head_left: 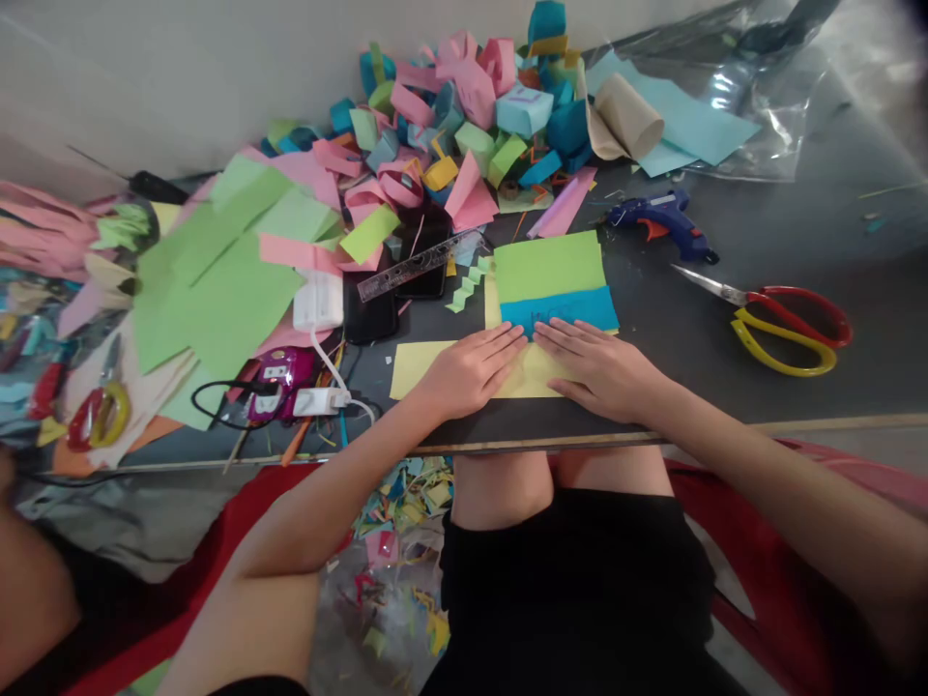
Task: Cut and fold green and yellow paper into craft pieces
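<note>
My left hand point(475, 369) lies flat, its fingertips at the lower left edge of a blue paper strip point(591, 309). Beside it my right hand point(598, 367) rests with fingers stretched over the strip's lower edge. Faint writing shows on the blue paper between the fingertips. Above the strip is a green paper sheet point(549, 264). Yellow paper point(420, 365) extends beneath both hands and out to the left. A zigzag-folded green strip point(470, 283) lies left of the green sheet.
Red-and-yellow scissors point(794, 329) and a blue glue gun point(671, 220) lie to the right. A clear ruler point(420, 266) crosses dark phones at centre left. Folded paper pieces point(471, 97) are heaped behind. Green sheets point(217, 271) spread left, near a person's arm point(33, 561).
</note>
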